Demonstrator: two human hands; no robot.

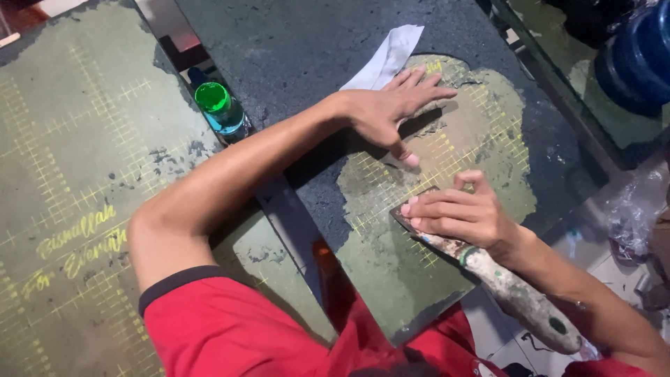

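Note:
My left hand (pixel 393 112) lies flat with fingers spread on a worn green cutting mat (pixel 391 251), pressing down near a white paper strip (pixel 385 57). My right hand (pixel 462 215) grips a scraper knife (pixel 504 283) with a paint-stained, pale handle. Its dark blade rests on the mat just under my fingers. The mat's dark surface layer (pixel 314 49) is peeled away in the middle, baring a yellow grid.
A second green mat (pixel 77 174) with a yellow grid and handwriting lies to the left across a narrow gap. A bottle with a green cap (pixel 218 105) stands in that gap. Dark blue round objects (pixel 638 59) and crumpled plastic (pixel 631 209) sit at the right.

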